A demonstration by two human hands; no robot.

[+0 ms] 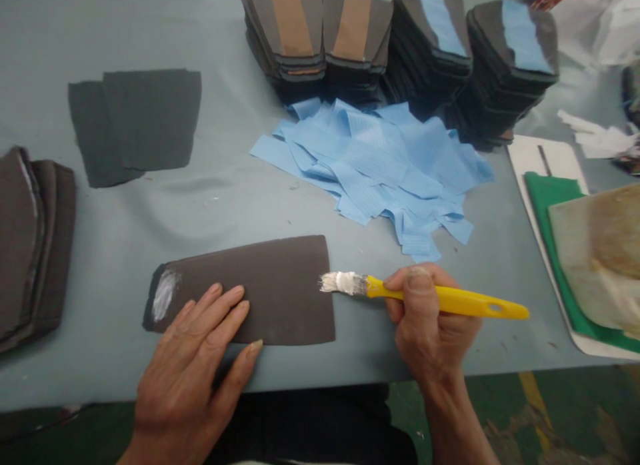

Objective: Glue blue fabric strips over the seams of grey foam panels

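A dark brown panel [287, 292], four-sided and flat, lies on the table near its front edge. A white smear [166, 294] covers part of its left end. My left hand [195, 365] rests flat on the panel's lower left part, fingers stretched out and thumb apart. In my right hand [433, 318] is a yellow-handled paintbrush [475, 302], gripped between thumb and fingers. Its bristles carry white paste and reach the panel's right edge; whether they press on it I cannot tell.
A loose heap of blue strips [370, 158] lies beyond the panel. Behind it stand stacks of dark pieces [425, 65], topped with brown or blue bands. Two dark pieces [155, 118] overlap at left, near another brown stack [35, 245]. A white board [537, 245] bears green material at right.
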